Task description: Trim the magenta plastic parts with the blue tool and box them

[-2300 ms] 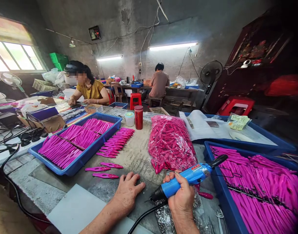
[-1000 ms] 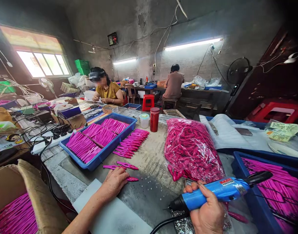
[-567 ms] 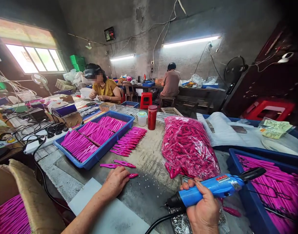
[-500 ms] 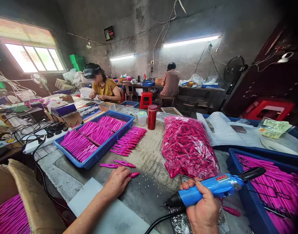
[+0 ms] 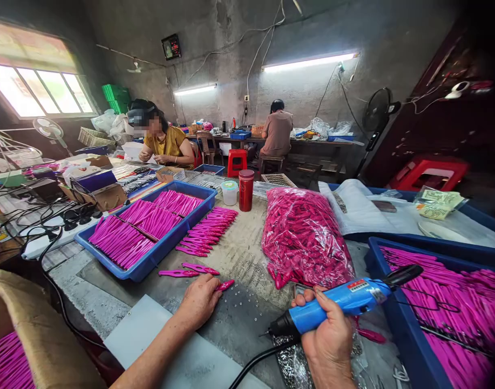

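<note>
Under the fingers of my left hand point(image 5: 199, 301), a slim pink plastic piece point(image 5: 226, 284) is gripped against the grey worktop, its pointed end sticking out to the right. Most of that piece is hidden by the hand. My right hand point(image 5: 330, 337) is wrapped around a blue electric screwdriver point(image 5: 336, 309), whose thin bit points left and sits just above the table. Two more pink pieces point(image 5: 178, 273) lie just beyond my left hand. Small shiny metal bits point(image 5: 247, 300) are scattered between the hands.
A blue tray point(image 5: 140, 273) of pink pieces stands at left, beside a row of pieces point(image 5: 207, 232). A stuffed plastic bag point(image 5: 307, 237) sits beyond my right hand. Another blue tray point(image 5: 409, 329) is at right, a cardboard box point(image 5: 40, 329) at lower left. Two people sit farther back.
The view has shifted slightly, so the scene sits further left. The pink piece's tip has moved a little right against the table. My right hand still holds the screwdriver.
</note>
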Action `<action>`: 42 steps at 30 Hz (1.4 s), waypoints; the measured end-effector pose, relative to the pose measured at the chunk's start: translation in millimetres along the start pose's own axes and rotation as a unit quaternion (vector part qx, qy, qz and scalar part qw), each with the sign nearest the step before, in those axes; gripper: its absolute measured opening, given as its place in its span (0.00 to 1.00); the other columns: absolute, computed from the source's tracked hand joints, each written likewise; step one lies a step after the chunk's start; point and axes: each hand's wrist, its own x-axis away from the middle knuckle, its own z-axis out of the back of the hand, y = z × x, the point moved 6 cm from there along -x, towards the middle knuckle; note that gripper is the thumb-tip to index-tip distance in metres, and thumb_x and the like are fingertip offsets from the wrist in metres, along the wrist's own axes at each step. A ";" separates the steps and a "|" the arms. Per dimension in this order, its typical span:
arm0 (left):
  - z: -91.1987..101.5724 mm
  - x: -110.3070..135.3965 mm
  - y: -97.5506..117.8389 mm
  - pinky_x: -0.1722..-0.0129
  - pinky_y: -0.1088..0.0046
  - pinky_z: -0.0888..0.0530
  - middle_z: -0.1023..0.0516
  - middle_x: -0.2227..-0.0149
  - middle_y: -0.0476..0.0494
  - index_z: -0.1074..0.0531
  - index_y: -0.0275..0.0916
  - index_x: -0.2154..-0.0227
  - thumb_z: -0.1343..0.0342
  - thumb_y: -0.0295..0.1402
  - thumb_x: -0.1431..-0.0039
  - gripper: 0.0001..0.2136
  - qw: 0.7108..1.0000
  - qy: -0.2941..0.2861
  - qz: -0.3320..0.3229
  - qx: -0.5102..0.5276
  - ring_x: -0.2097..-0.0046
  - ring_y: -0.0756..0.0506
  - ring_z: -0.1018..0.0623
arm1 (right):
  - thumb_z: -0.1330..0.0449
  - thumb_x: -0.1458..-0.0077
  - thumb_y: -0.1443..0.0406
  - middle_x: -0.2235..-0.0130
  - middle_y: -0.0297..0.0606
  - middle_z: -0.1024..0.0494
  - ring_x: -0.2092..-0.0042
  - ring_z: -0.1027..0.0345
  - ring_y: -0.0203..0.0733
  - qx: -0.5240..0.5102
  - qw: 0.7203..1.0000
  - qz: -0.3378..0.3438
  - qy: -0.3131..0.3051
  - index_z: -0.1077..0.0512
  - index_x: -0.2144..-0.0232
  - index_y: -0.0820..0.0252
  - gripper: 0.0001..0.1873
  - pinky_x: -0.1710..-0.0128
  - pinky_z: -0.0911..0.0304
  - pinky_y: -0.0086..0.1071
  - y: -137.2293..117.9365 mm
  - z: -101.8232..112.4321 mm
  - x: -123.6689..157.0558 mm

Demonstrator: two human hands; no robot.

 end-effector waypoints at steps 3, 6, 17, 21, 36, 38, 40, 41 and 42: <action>-0.8 -1.7 -1.5 0.58 0.74 0.33 0.26 0.62 0.44 0.28 0.39 0.67 0.52 0.29 0.40 0.08 1.000 -0.012 0.016 0.002 0.57 0.46 0.26 | 0.34 0.71 0.59 0.80 0.28 0.35 0.79 0.38 0.36 0.001 1.000 0.008 0.005 0.37 0.72 0.59 0.22 0.79 0.39 0.31 -0.3 0.7 -0.1; 0.2 -4.0 -2.7 0.60 0.75 0.34 0.25 0.64 0.46 0.28 0.39 0.69 0.49 0.29 0.42 0.05 0.999 -0.016 0.025 0.016 0.59 0.47 0.27 | 0.34 0.71 0.59 0.79 0.28 0.34 0.79 0.38 0.36 -0.004 1.000 0.001 0.005 0.37 0.71 0.59 0.22 0.79 0.39 0.31 0.7 1.0 0.0; 5.6 -8.1 -5.0 0.67 0.78 0.38 0.25 0.69 0.51 0.27 0.40 0.70 0.43 0.28 0.47 0.02 0.990 -0.030 0.115 0.075 0.64 0.49 0.27 | 0.34 0.73 0.59 0.80 0.28 0.34 0.79 0.38 0.36 -0.006 1.000 0.005 0.014 0.37 0.73 0.60 0.22 0.79 0.40 0.31 -2.4 -3.0 3.4; 4.5 -7.0 -4.4 0.65 0.77 0.37 0.24 0.67 0.50 0.27 0.40 0.69 0.43 0.28 0.47 0.03 0.992 -0.026 0.102 0.066 0.63 0.48 0.27 | 0.34 0.74 0.60 0.80 0.28 0.34 0.79 0.38 0.36 -0.006 1.000 -0.001 0.019 0.37 0.72 0.59 0.22 0.79 0.39 0.32 -1.9 -2.0 3.2; -3.2 -5.3 -7.1 0.60 0.74 0.32 0.24 0.65 0.46 0.26 0.40 0.67 0.52 0.31 0.41 0.09 0.997 0.033 -0.018 0.062 0.61 0.47 0.26 | 0.36 0.69 0.58 0.80 0.27 0.35 0.79 0.38 0.35 0.006 1.000 0.014 -0.004 0.37 0.70 0.59 0.22 0.79 0.39 0.30 0.1 -1.5 -0.3; -3.2 -4.7 -6.5 0.61 0.74 0.32 0.24 0.66 0.47 0.27 0.40 0.67 0.51 0.31 0.41 0.08 0.998 0.037 -0.014 0.059 0.61 0.47 0.26 | 0.35 0.70 0.58 0.80 0.27 0.35 0.80 0.38 0.35 0.004 1.000 0.013 -0.003 0.38 0.71 0.59 0.22 0.79 0.39 0.30 0.3 -1.8 0.0; -2.5 -4.2 -5.4 0.61 0.74 0.32 0.24 0.66 0.47 0.27 0.40 0.68 0.50 0.30 0.42 0.07 0.998 0.033 0.001 0.055 0.61 0.47 0.26 | 0.35 0.71 0.58 0.80 0.27 0.35 0.80 0.38 0.35 -0.003 1.000 0.008 0.003 0.37 0.72 0.59 0.22 0.79 0.39 0.31 0.0 -2.6 1.0; -1.8 -4.1 -4.7 0.61 0.75 0.33 0.24 0.66 0.47 0.27 0.39 0.69 0.50 0.29 0.42 0.07 0.998 0.029 0.010 0.055 0.61 0.47 0.27 | 0.35 0.72 0.59 0.80 0.28 0.34 0.80 0.38 0.35 -0.008 1.000 0.004 0.009 0.37 0.72 0.59 0.22 0.80 0.39 0.31 -0.5 -2.8 1.7; -0.9 -4.1 -4.0 0.62 0.75 0.33 0.24 0.66 0.47 0.27 0.39 0.69 0.49 0.29 0.43 0.06 0.998 0.024 0.022 0.057 0.61 0.47 0.27 | 0.35 0.72 0.59 0.80 0.28 0.34 0.80 0.38 0.36 -0.012 1.000 0.001 0.015 0.37 0.72 0.59 0.22 0.80 0.39 0.31 -1.0 -3.0 2.3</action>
